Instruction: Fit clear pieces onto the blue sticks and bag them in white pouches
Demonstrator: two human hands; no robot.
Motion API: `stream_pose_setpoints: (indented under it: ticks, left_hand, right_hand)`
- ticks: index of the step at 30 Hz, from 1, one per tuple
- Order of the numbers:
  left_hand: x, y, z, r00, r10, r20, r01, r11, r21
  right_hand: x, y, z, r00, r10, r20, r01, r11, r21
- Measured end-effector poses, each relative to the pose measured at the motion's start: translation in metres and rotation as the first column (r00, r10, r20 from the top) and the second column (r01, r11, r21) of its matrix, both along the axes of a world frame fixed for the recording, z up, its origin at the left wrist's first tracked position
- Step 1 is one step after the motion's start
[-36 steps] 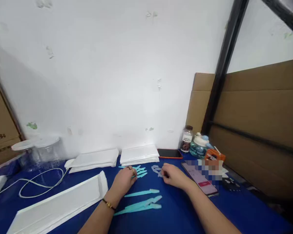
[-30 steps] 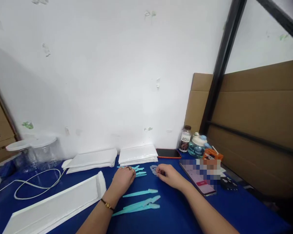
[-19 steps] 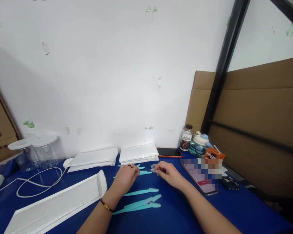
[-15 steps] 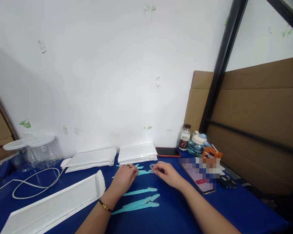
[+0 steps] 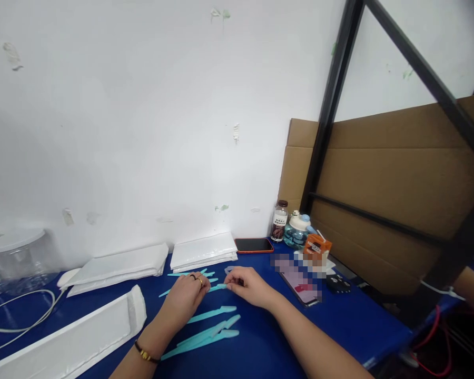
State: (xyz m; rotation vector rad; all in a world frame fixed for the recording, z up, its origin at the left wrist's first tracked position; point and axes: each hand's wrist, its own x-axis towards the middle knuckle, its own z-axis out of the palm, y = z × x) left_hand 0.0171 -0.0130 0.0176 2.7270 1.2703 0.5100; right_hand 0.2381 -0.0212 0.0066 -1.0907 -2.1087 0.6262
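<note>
Pinched between the fingertips of my left hand (image 5: pixel 186 296) and my right hand (image 5: pixel 248 286) is a turquoise eyebrow razor (image 5: pixel 218 287), held level just above the table. Both hands are closed on it, one at each end. A clear, pale plastic piece (image 5: pixel 233 269) shows just behind my right fingers; I cannot tell whether they touch it. In front of the hands lie a single razor (image 5: pixel 213 314) and a small overlapping group of razors (image 5: pixel 209 336). More razors (image 5: pixel 199 273) lie behind my left hand, partly covered by it.
White padded mailers (image 5: pixel 118 263) and another mailer stack (image 5: pixel 203 251) lie along the wall. A long mailer (image 5: pixel 79 331) is at left. Beyond are a phone (image 5: pixel 255 245), bottle (image 5: pixel 279 223), blue jug (image 5: pixel 297 231), orange carton (image 5: pixel 317 247) and second phone (image 5: pixel 300 281). Another person's arm (image 5: pixel 472 287) appears far right.
The view has swung right. My hands have come closer together, and my right fingers now grip the razor's end. The clear piece was at my right fingertips before.
</note>
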Motion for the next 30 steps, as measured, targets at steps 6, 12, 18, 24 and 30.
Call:
stream_pose_setpoints:
  ticks: [6, 12, 18, 24, 30]
  left_hand:
    - [0.003, 0.0, -0.002, 0.999, -0.036, -0.002, 0.036, 0.999, -0.012]
    - [0.007, -0.005, 0.005, 1.0, -0.025, -0.007, 0.025, 0.999, -0.048]
    - [0.003, -0.008, 0.002, 1.0, -0.025, 0.0, 0.024, 0.977, -0.211]
    - [-0.002, -0.011, 0.002, 0.998, -0.044, 0.033, 0.052, 0.95, -0.307]
    - [-0.018, 0.002, 0.002, 0.991, 0.129, 0.018, -0.123, 0.974, -0.191]
  right_hand:
    - [0.001, 0.0, -0.001, 1.0, 0.025, -0.012, -0.025, 0.999, -0.022]
    - [0.002, -0.002, 0.002, 1.0, 0.018, -0.004, -0.019, 1.0, -0.025]
    - [0.006, 0.001, 0.0, 0.996, 0.01, 0.092, -0.008, 1.0, -0.028]
    - [0.025, 0.015, 0.001, 0.968, -0.223, 0.112, 0.211, 0.971, 0.116]
    - [0.037, 0.022, -0.006, 0.934, -0.32, 0.159, 0.298, 0.943, 0.148]
